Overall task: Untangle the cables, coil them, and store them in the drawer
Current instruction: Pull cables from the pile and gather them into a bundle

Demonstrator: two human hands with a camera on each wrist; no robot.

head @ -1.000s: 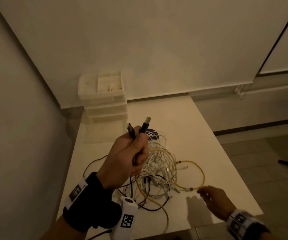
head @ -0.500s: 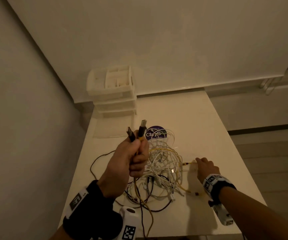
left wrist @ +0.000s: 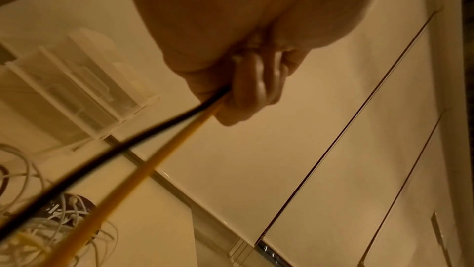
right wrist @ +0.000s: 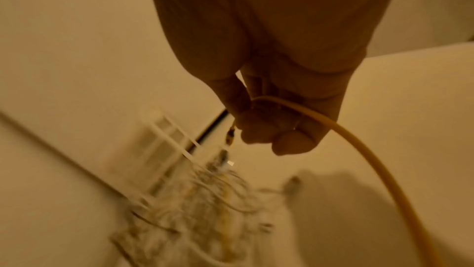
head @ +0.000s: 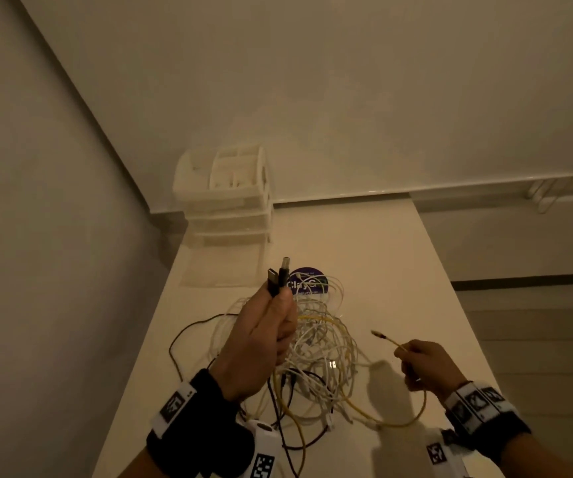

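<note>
A tangle of white, yellow and black cables [head: 316, 357] lies in the middle of the white table [head: 364, 257]. My left hand [head: 271, 326] is raised above the tangle and grips a black cable [left wrist: 143, 135] and a yellow cable [left wrist: 164, 160], with two dark plug ends [head: 278, 281] sticking up out of the fist. At the right, my right hand [head: 423, 367] pinches the other end of the yellow cable [head: 412, 419] just behind its small plug [head: 378, 334]. That cable loops down to the table and back into the tangle. The white drawer unit [head: 226, 201] stands at the table's far left.
A round purple sticker or disc [head: 307, 282] lies under the far side of the tangle. A clear flat tray [head: 223, 267] sits in front of the drawer unit. Walls close the left and far sides. The table's right edge [head: 450, 288] drops to the floor.
My right hand picked up the yellow cable's free end and lifted it off the table, pulling it to the right. My left hand stayed raised with the two plugs.
</note>
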